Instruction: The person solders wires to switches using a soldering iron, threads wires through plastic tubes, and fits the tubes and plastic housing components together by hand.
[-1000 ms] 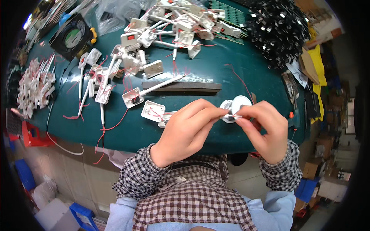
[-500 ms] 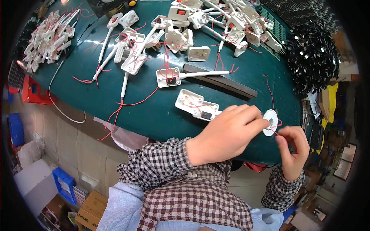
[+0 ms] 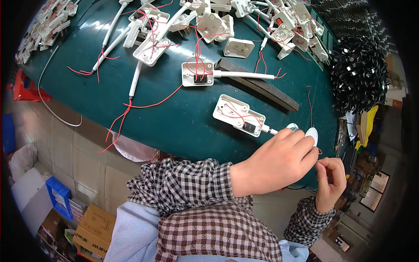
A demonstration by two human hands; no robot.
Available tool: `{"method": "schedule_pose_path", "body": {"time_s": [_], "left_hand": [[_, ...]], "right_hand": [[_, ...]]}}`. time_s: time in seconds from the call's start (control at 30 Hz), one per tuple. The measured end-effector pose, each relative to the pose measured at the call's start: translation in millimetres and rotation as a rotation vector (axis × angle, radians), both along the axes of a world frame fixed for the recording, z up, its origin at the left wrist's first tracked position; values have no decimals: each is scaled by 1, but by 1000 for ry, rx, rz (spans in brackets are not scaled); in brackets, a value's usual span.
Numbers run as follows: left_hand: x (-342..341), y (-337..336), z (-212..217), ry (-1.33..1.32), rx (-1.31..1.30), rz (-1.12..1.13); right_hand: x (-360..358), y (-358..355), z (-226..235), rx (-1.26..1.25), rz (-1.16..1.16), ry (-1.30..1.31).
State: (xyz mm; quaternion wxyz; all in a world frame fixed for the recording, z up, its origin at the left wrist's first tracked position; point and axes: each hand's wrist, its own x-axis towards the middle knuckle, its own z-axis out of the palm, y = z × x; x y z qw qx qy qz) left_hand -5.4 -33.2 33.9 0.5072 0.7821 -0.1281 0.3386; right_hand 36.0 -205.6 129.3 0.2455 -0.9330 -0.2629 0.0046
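My left hand is closed around a white plastic tube, its fingertips by a round white disc. The tube's other end joins an open white plastic housing with a black switch and thin red wires inside. Pinched in my right hand, close to the left fingertips, is the end of a thin red wire. The left fingers hide most of the tube and where the wire meets it. A second open housing with a tube lies farther back on the table.
A dark rectangular bar lies on the green table. Several white housings with red wires are heaped at the back, and more form a pile at far left. Black cable bundles stand at right.
The view has shifted. My hands have come closer together, and the disc has turned more edge-on. My right fingers have closed onto the wire beside my left fingertips.
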Motion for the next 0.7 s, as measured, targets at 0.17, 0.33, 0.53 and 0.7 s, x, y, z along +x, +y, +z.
{"method": "schedule_pose_path", "body": {"time_s": [0.17, 0.33, 0.53, 0.7], "left_hand": [[0, 0, -2, 7, 1, 1], [-1, -6, -3, 5, 8, -4], [1, -4, -5, 13, 8, -4], [-1, -6, -5, 19, 4, -7]], "right_hand": [[-1, 13, 0, 45, -99, 14], [1, 9, -5, 21, 11, 6], [-2, 6, -2, 83, -105, 98], [1, 0, -4, 28, -102, 123]]}}
